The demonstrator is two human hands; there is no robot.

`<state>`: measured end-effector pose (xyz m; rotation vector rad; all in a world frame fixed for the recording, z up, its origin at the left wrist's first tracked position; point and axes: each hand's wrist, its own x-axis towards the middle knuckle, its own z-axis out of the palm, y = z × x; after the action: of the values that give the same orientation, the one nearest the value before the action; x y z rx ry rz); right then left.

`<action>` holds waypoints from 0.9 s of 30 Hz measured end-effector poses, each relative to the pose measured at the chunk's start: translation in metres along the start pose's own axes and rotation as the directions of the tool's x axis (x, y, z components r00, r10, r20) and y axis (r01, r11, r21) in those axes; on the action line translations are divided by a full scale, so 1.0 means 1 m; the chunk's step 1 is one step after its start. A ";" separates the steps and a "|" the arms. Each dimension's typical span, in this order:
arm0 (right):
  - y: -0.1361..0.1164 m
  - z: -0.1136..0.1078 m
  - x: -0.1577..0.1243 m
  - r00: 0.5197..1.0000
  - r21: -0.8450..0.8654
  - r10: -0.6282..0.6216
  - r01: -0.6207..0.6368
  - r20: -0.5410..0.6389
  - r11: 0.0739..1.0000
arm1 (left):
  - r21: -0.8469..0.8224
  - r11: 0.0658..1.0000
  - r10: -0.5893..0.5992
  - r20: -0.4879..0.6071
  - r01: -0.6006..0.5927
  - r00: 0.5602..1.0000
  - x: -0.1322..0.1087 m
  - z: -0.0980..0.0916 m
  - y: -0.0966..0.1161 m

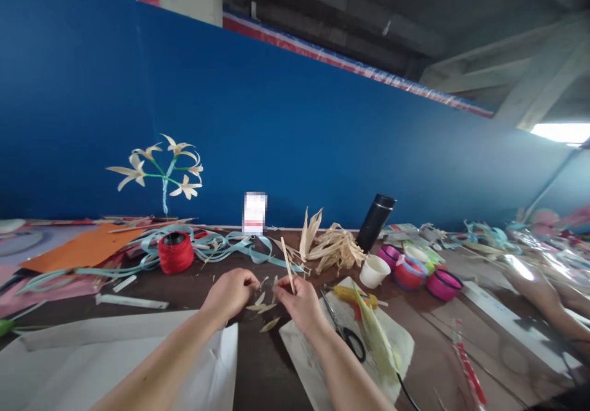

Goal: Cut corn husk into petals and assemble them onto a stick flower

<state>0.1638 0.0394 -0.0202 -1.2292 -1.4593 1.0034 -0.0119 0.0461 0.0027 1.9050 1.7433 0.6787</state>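
Note:
My right hand (302, 305) is closed round a thin pale wooden stick (286, 260) that points up, and something small and pale shows at its fingertips. Close by on the left, my left hand (234, 291) has its fingers curled together; what they pinch, if anything, is too small to make out. Several small cut pieces of corn husk (270, 325) lie on the dark tabletop (258, 362) between and below the hands. Scissors with black handles (354, 343) and a green corn husk (375, 331) lie beside my right forearm.
Behind the hands are dried husks (338, 248), red twine (175, 252), a white cup (374, 271) and a black bottle (375, 222). A husk flower spray (165, 183) stands at left. A yellow glue gun (354, 296) lies right; another person's hand (537, 288) is farther right.

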 end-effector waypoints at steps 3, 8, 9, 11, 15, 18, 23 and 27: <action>0.002 0.000 0.002 0.999 0.056 0.053 -0.053 0.000 0.997 | -0.083 0.997 -0.004 -0.062 -0.002 0.998 -0.010 -0.001 0.001; 0.005 0.002 0.004 0.988 0.179 0.147 -0.153 0.048 0.972 | -0.234 0.972 -0.033 -0.024 0.027 0.999 -0.025 0.008 0.000; 0.004 0.003 0.003 0.987 0.191 0.152 -0.160 0.057 0.968 | -0.281 0.958 -0.049 0.013 0.051 0.999 -0.026 0.010 0.000; 0.001 0.005 0.001 0.987 0.206 0.143 -0.154 0.069 0.966 | -0.390 0.915 -0.066 0.101 0.101 0.993 -0.029 0.013 0.002; -0.006 0.008 -0.005 0.990 0.221 0.108 -0.127 0.094 0.967 | -0.548 0.824 -0.049 0.179 0.141 0.983 -0.030 0.016 0.002; -0.010 0.010 -0.008 0.988 0.223 0.113 -0.135 0.109 0.965 | -0.595 0.786 -0.056 0.198 0.166 0.978 -0.028 0.018 -0.001; -0.015 0.011 -0.010 0.990 0.171 0.107 -0.120 0.087 0.978 | -0.615 0.771 -0.062 0.186 0.165 0.981 -0.028 0.018 -0.002; -0.018 0.011 -0.010 0.993 0.172 0.106 -0.114 0.053 0.979 | -0.628 0.764 -0.054 0.170 0.150 0.984 -0.029 0.014 0.004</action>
<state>0.1499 0.0263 -0.0071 -1.1767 -1.3175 1.2134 -0.0017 0.0164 -0.0072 1.3310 1.2794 0.9259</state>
